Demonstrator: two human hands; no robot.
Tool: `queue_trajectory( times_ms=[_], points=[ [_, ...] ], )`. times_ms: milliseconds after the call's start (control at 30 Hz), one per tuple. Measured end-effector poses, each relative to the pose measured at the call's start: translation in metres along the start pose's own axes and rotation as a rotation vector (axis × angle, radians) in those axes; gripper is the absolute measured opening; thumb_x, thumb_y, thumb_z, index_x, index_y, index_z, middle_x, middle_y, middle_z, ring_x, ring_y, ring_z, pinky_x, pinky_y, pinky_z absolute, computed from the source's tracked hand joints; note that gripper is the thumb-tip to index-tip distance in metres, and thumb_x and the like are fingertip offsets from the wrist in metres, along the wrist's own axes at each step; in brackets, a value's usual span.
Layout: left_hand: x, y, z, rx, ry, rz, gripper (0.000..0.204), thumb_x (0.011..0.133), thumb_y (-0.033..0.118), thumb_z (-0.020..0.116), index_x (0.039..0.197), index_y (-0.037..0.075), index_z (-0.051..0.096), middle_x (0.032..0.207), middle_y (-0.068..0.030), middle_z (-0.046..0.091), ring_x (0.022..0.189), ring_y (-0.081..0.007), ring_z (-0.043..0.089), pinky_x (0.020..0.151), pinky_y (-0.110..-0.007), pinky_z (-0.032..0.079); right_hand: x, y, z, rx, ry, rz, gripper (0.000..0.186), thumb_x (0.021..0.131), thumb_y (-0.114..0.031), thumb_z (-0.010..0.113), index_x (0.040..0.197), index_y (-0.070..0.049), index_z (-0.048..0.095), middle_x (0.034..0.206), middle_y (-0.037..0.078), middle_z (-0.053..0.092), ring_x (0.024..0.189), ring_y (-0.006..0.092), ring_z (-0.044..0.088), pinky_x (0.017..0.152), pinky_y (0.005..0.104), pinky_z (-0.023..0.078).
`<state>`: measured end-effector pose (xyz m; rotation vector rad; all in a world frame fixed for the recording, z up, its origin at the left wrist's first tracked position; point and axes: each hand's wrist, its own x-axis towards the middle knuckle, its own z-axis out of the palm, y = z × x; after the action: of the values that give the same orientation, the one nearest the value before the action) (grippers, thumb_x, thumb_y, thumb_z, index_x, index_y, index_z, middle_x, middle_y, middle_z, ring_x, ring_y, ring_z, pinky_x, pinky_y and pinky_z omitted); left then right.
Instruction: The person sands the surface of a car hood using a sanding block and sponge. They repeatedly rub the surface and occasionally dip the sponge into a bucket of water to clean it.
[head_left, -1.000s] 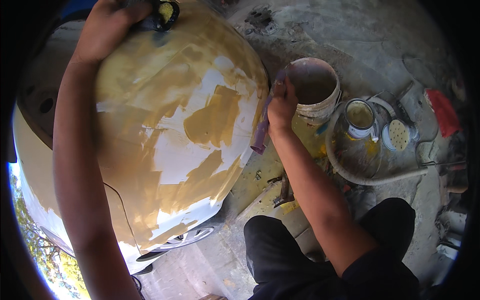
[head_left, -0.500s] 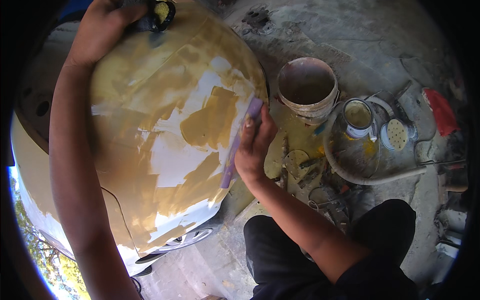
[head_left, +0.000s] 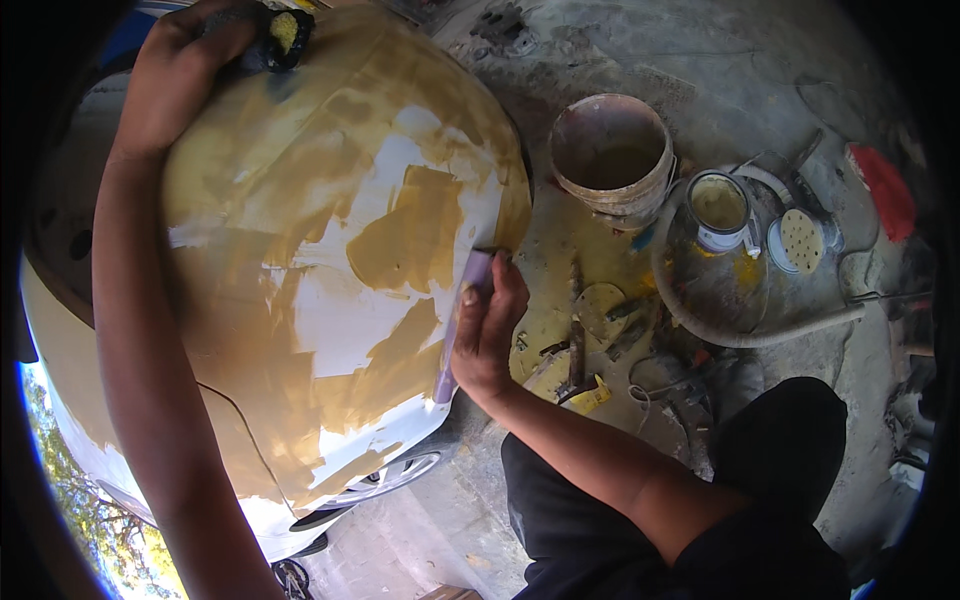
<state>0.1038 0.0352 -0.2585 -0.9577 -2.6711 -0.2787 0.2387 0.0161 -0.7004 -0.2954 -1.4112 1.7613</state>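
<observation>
A white car body panel [head_left: 340, 330] fills the left half of the view, smeared with patches of tan filler. My right hand [head_left: 487, 330] grips a flat lilac spreader [head_left: 462, 315] and presses its long edge against the panel's right side. At the top of the panel, my left hand [head_left: 185, 70] rests on the surface and holds a dark pad with a blob of yellow filler [head_left: 280, 35] on it.
On the dusty concrete floor to the right stand a dirty plastic bucket [head_left: 612, 160], an open tin of filler [head_left: 720, 208], a round perforated sanding disc [head_left: 800, 240], a grey hose [head_left: 760, 335] and scattered scrapers [head_left: 580, 355]. My knee in black trousers [head_left: 780, 440] is lower right.
My right hand has brought the lilac spreader from beside the bucket down and left onto the panel's right side. My left hand has stayed at the top of the panel.
</observation>
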Motion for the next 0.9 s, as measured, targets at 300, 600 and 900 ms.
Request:
queue_trajectory(
  times_ms=[300, 600, 900],
  points=[
    [0.014, -0.039, -0.019, 0.057, -0.111, -0.086, 0.032, 0.102, 0.013, 0.065, 0.127, 0.000, 0.082, 0.112, -0.0014, 0.079, 0.101, -0.0113, 0.068, 0.097, -0.028, 0.054, 0.036, -0.003, -0.001, -0.071, -0.029, 0.177, 0.056, 0.120, -0.021, 0.059, 0.170, 0.003, 0.047, 0.163, 0.031, 0.053, 0.150, 0.0473, 0.048, 0.129, 0.0578, 0.034],
    [0.012, -0.021, -0.013, 0.080, -0.126, -0.094, 0.035, 0.101, 0.019, 0.066, 0.126, 0.001, 0.081, 0.109, -0.0025, 0.080, 0.098, -0.0113, 0.068, 0.094, -0.028, 0.054, 0.072, 0.009, -0.001, -0.107, -0.041, 0.220, 0.060, 0.121, -0.019, 0.057, 0.174, 0.004, 0.041, 0.165, 0.030, 0.052, 0.149, 0.0486, 0.049, 0.130, 0.0572, 0.033],
    [0.011, -0.028, -0.017, 0.112, -0.108, -0.060, 0.036, 0.103, 0.019, 0.066, 0.130, 0.001, 0.082, 0.110, -0.0024, 0.081, 0.097, -0.0111, 0.068, 0.092, -0.028, 0.054, 0.047, 0.001, -0.002, -0.141, -0.050, 0.134, 0.063, 0.121, -0.022, 0.056, 0.172, 0.010, 0.037, 0.164, 0.037, 0.051, 0.142, 0.0555, 0.053, 0.121, 0.0599, 0.041]
  ],
)
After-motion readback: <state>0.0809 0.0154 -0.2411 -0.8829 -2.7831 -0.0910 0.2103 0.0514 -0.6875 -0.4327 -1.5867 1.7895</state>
